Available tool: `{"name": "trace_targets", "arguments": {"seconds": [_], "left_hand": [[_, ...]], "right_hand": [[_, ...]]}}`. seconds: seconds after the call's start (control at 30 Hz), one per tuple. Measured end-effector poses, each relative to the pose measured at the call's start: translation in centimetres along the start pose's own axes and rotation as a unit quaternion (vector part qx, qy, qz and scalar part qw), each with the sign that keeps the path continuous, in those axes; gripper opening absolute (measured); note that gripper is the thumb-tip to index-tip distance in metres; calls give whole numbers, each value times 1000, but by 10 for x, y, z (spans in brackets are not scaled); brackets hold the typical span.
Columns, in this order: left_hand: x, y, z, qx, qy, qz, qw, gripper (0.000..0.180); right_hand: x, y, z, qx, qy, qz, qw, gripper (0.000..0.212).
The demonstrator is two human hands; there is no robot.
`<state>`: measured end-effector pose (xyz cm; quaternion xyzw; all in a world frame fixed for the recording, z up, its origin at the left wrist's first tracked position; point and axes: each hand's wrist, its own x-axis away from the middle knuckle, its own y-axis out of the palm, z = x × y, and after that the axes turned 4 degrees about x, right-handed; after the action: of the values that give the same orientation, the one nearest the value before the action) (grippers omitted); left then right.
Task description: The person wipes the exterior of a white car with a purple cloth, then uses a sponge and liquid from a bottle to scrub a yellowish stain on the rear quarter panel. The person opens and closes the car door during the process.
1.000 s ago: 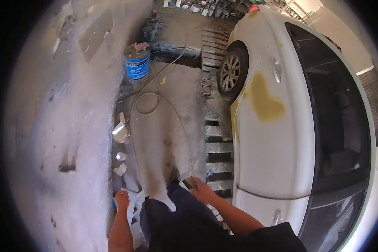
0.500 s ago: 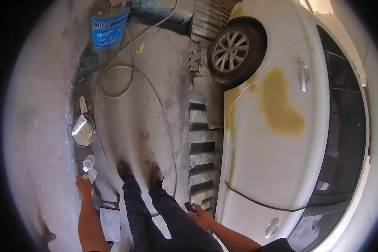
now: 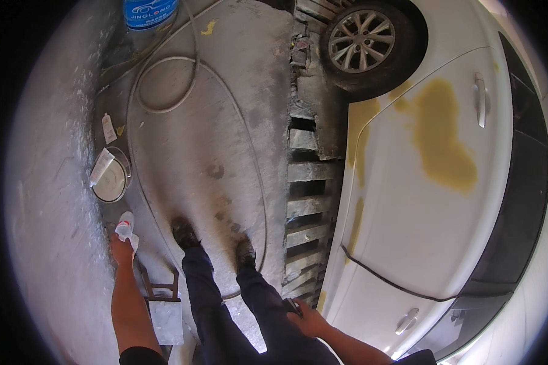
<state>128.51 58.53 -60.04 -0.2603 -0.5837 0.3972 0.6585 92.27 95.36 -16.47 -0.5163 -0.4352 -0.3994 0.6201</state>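
Observation:
Down by the wall at left, my left hand (image 3: pixel 121 249) reaches to a small whitish bottle (image 3: pixel 125 224) with a red mark and a pale crumpled piece (image 3: pixel 133 243). Its fingers are too small and partly hidden, so I cannot tell whether they grip either. My right hand (image 3: pixel 309 320), beside my right leg, is closed around a small dark block-like object (image 3: pixel 291 306). To the right stands a white car (image 3: pixel 402 231) with yellowish filler patches (image 3: pixel 441 140) on its door and panel edge. A black strip (image 3: pixel 383 292) runs across the door.
A round tin (image 3: pixel 111 184) with a white tube (image 3: pixel 102 166) on it stands by the wall, another tube (image 3: pixel 108 128) beyond. A hose (image 3: pixel 237 109) loops over the floor. A blue-labelled bucket (image 3: pixel 149 13), a slatted drain (image 3: pixel 307 208) and a small stool (image 3: pixel 162 285) are around.
The view has shifted, so the car sits farther right and the wheel higher. My left hand has moved forward to the bottle. My right hand still holds the dark object.

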Motion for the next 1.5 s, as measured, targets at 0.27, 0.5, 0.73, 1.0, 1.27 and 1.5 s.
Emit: {"name": "trace_targets", "arguments": {"seconds": [0.27,0.5,0.73,1.0,1.27,1.5], "left_hand": [[56,-12,-25,82,94,138,983,25],[209,-181,85,162,135,133,968,39],[395,-343,118,232,269,185,916,32],[618,-486,141,641,377,216,633,116],[683,-332,166,530,209,88,817,82],[764,-262,119,384,157,195,889,78]], "right_hand": [[-18,8,38,49,-82,50,994,78],[9,-28,17,-94,-199,45,974,87],[55,-70,1,-97,-381,-47,918,98],[101,-121,50,-111,-469,-38,875,89],[170,-108,48,-148,-544,-150,813,80],[293,-33,51,-112,-574,-384,714,77]]}}
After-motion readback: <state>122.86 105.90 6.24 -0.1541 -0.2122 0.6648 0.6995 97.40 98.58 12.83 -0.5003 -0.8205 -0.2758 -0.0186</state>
